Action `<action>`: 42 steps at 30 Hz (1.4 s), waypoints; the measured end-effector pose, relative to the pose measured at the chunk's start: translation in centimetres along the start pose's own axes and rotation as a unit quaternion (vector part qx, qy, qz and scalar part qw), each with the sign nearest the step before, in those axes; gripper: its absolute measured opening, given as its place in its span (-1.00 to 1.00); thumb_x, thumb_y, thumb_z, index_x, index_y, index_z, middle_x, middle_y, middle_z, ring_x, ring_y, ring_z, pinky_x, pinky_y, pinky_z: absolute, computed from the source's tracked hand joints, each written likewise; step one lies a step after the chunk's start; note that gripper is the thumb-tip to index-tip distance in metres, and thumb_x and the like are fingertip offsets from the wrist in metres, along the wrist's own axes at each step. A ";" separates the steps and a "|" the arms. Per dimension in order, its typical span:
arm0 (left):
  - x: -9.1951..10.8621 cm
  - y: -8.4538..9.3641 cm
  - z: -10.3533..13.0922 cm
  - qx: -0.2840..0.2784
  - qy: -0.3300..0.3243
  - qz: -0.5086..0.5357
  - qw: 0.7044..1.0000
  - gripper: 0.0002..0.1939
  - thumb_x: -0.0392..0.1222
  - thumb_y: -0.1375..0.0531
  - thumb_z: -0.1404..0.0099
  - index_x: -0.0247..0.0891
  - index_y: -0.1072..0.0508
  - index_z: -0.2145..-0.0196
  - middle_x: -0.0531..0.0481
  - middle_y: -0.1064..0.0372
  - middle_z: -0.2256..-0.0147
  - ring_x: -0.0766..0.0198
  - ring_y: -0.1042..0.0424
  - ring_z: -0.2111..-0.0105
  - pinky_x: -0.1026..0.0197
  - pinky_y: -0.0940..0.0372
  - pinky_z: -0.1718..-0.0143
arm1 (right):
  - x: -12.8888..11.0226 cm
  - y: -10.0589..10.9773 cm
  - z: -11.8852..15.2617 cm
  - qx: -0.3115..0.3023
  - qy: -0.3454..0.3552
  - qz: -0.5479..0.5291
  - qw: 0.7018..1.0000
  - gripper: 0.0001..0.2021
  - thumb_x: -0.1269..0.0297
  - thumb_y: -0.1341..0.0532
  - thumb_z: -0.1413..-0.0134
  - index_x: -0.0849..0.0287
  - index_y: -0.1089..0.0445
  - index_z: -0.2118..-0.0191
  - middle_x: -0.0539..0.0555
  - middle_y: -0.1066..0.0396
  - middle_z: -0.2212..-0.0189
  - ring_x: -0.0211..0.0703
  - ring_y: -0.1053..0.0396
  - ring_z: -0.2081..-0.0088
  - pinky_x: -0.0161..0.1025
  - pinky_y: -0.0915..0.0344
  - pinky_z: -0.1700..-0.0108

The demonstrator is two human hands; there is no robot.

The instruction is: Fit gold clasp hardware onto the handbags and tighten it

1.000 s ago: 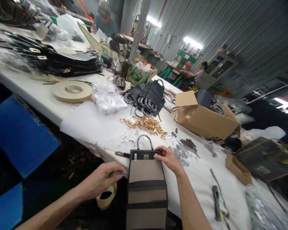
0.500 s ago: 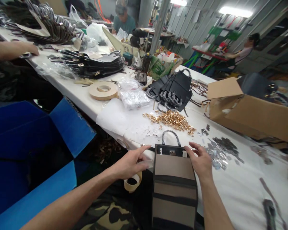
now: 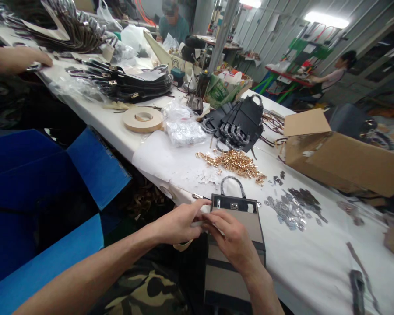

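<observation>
A taupe bag panel with black bands (image 3: 246,221) lies at the table's front edge and hangs down over it. Its black handle (image 3: 233,178) points away from me, and a small metal lock plate sits near its top. To the left of the panel's top, my left hand (image 3: 180,222) pinches the end of a pale tape strip, with part of the roll (image 3: 183,246) hanging below. My right hand (image 3: 228,232) reaches across the panel and meets my left fingertips at the strip, its fingers closed together. What lies between the fingertips is mostly hidden.
Gold hardware (image 3: 238,162) and grey metal plates (image 3: 295,205) lie beyond the panel. A tape roll (image 3: 142,119), black bag pieces (image 3: 243,122) and a cardboard box (image 3: 344,157) stand farther back. A blue box (image 3: 95,166) is at left. Another person's hand (image 3: 36,57) rests upper left.
My right hand has left the panel's upper right corner and moved left to my left hand. The pale patch at that corner now looks dark and glossy.
</observation>
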State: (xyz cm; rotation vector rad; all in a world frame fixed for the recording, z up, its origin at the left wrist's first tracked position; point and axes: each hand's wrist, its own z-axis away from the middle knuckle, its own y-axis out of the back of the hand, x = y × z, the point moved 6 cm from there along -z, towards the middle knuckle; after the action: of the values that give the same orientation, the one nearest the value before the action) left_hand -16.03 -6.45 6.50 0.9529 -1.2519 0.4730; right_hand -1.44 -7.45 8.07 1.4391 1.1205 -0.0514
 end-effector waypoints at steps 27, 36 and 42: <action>0.6 0.0 0.1 0.013 -0.008 0.087 0.996 -0.72 -0.08 -0.18 -0.43 -0.31 -0.58 0.32 0.07 -0.34 0.48 0.36 -0.27 0.45 0.33 -0.15 0.37 | -2.0 0.8 2.2 0.112 -0.004 -0.056 0.992 -0.83 0.51 -0.11 -0.36 0.08 -0.33 0.10 0.07 -0.37 0.23 -0.14 -0.38 0.19 -0.21 -0.37 0.14; -2.8 -0.3 0.3 -0.024 0.099 0.097 0.990 -0.67 0.04 -0.17 -0.40 -0.30 -0.55 0.29 0.05 -0.40 0.42 0.31 -0.32 0.40 0.33 -0.19 0.36 | 4.3 6.2 4.3 0.205 -0.099 -0.031 0.973 -0.92 0.35 -0.20 -0.35 0.06 -0.39 0.09 0.07 -0.43 0.24 -0.11 -0.42 0.19 -0.18 -0.39 0.11; -1.4 -1.9 0.9 -0.081 0.075 0.016 0.994 -0.73 -0.07 -0.14 -0.43 -0.25 -0.59 0.26 0.02 -0.54 0.31 0.27 -0.46 0.29 0.34 -0.25 0.24 | 12.1 8.3 2.6 0.123 -0.206 -0.068 0.968 -0.76 0.15 -0.26 -0.30 0.10 -0.42 0.00 0.03 -0.47 0.30 -0.09 -0.43 0.24 -0.11 -0.37 0.04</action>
State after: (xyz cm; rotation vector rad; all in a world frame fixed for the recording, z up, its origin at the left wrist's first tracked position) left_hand -15.51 -7.95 4.52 0.7468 -1.1517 0.4525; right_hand 11.68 -0.64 6.03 1.4790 0.8846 -0.5807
